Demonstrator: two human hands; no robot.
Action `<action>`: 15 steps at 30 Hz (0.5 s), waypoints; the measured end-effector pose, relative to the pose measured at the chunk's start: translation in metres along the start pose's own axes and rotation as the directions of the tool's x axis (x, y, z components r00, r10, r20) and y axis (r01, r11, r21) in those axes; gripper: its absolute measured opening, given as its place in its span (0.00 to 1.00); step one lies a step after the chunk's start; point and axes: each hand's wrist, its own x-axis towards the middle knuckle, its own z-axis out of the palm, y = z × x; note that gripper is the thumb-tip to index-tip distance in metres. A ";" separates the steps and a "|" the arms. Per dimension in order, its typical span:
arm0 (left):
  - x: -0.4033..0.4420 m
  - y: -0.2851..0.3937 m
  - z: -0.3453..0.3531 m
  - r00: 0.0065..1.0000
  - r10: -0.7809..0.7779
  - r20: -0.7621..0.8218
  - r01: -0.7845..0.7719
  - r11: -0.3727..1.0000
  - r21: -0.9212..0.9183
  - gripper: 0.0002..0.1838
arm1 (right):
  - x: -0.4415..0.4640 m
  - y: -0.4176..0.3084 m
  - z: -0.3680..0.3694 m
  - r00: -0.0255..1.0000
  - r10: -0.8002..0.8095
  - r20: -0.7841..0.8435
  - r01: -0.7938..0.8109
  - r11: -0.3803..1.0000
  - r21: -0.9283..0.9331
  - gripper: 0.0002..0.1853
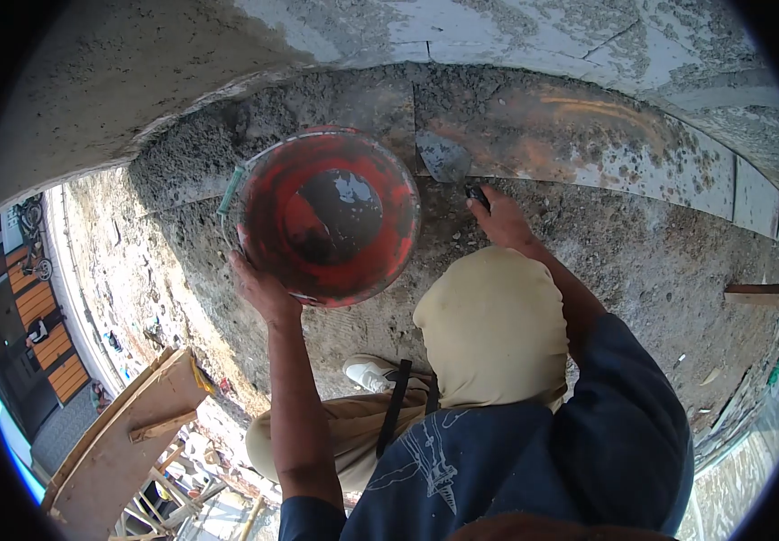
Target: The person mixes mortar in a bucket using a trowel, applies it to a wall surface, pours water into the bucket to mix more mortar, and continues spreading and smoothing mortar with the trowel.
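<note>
A red bucket (396, 203), smeared with grey, stands on the rough ground in front of me. Grey wet mortar (340, 206) lies in its bottom, with a pale reflection on it. My left hand (266, 290) grips the bucket's near left rim; its fingers are partly hidden by the edge. A green handle grip (231, 189) hangs at the left side of the rim. My right hand (501, 219) is closed round the dark handle of a trowel (444, 157). The grey blade points away from me, low over the strip along the wall's foot.
A mortar-splashed board (543, 135) runs along the foot of the wall (534, 36). At the left another rough wall (137, 90) juts in. A wooden panel (123, 442) stands at lower left beside loose timber. A plank (762, 295) sticks in from the right.
</note>
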 end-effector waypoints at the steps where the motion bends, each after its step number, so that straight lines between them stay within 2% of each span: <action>1: -0.001 0.008 -0.002 0.999 -0.040 0.008 0.041 0.996 -0.074 0.27 | 0.001 -0.004 -0.004 1.000 -0.009 0.004 0.009 1.000 -0.001 0.24; 2: -0.002 0.015 -0.004 0.997 -0.080 0.017 0.082 0.986 -0.148 0.27 | -0.002 -0.004 -0.003 1.000 0.011 0.018 -0.011 1.000 -0.020 0.25; 3: -0.002 0.020 -0.005 0.995 -0.105 0.003 0.104 0.988 -0.113 0.27 | -0.007 -0.003 -0.001 0.999 0.030 0.031 -0.029 0.999 -0.043 0.25; 5: -0.002 0.018 -0.001 0.999 -0.027 -0.037 0.029 0.998 0.055 0.28 | -0.007 0.001 0.002 0.997 0.066 0.031 -0.063 0.994 -0.086 0.26; 7: -0.002 0.002 0.004 0.982 0.180 -0.050 -0.154 0.932 0.329 0.29 | -0.003 0.000 0.016 0.995 0.095 0.015 -0.092 0.989 -0.119 0.26; 9: -0.002 0.012 0.001 0.996 0.088 -0.013 -0.086 0.991 0.105 0.27 | 0.005 -0.002 0.035 0.996 0.077 -0.054 -0.081 0.994 -0.072 0.26; 10: -0.003 0.013 0.000 0.994 0.104 -0.013 -0.101 0.986 0.135 0.27 | 0.007 -0.005 0.041 0.994 0.070 -0.086 -0.074 0.996 -0.045 0.26; 11: -0.004 0.014 -0.002 0.993 0.120 -0.014 -0.116 0.979 0.166 0.26 | 0.002 -0.004 0.042 0.992 0.109 -0.065 -0.103 0.991 0.083 0.25; 13: -0.006 0.006 0.000 0.962 0.272 -0.038 -0.220 0.846 0.486 0.25 | -0.006 -0.004 0.036 0.986 0.168 -0.010 -0.155 0.931 0.329 0.25; 14: -0.002 0.001 0.000 0.988 0.152 -0.034 -0.139 0.958 0.251 0.27 | -0.011 -0.006 0.033 0.980 0.194 0.040 -0.195 0.908 0.370 0.25; 15: 0.001 -0.004 0.000 0.999 0.033 0.009 -0.033 0.999 0.002 0.32 | -0.021 -0.006 0.028 0.970 0.226 0.094 -0.245 0.881 0.405 0.25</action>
